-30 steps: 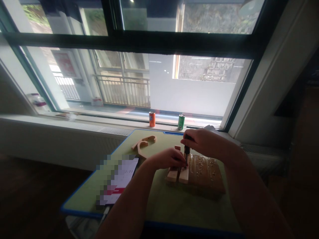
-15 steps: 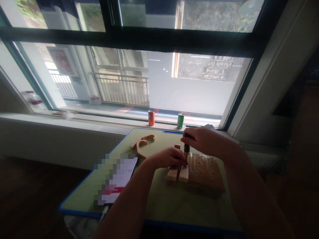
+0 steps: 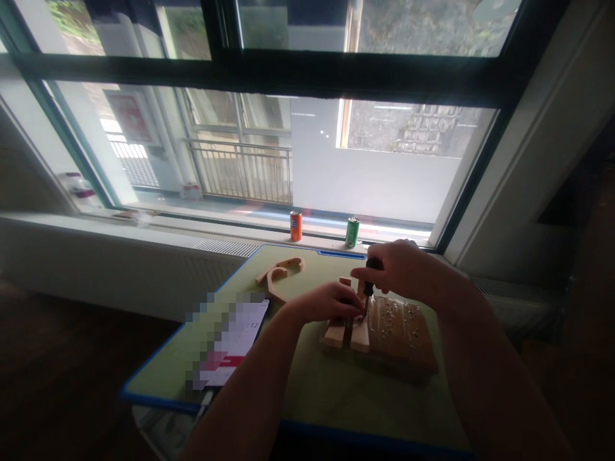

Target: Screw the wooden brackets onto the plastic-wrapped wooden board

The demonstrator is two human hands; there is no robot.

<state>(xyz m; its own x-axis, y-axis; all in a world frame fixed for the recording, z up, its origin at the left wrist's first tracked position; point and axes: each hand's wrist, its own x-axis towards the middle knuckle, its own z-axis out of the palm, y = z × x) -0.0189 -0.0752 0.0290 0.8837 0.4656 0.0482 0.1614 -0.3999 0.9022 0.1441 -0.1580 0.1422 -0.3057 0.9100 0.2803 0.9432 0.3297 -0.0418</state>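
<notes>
My right hand (image 3: 394, 267) is closed round the black handle of a screwdriver (image 3: 368, 288). The shaft points down, slightly tilted, at a pale wooden strip (image 3: 360, 339). Close beside the tip, the fingers of my left hand (image 3: 329, 301) are pinched together over the strip; whatever they hold is too small and hidden to make out. A second pale strip (image 3: 335, 337) lies just left of the first, partly under my left hand. Both strips rest on a brown, holed block (image 3: 403, 342) that looks wrapped in clear film.
Curved wooden hook pieces (image 3: 275, 283) lie at the back left of the green, blue-edged table (image 3: 307, 397). A phone-like screen (image 3: 240, 339), partly pixelated, lies left of my forearm. An orange can (image 3: 296, 226) and a green can (image 3: 352, 232) stand on the windowsill.
The screwdriver's handle has tipped a little to the right, and the fingers of my right hand have shifted on it. My left hand stays by the tip. The whole view has shifted slightly.
</notes>
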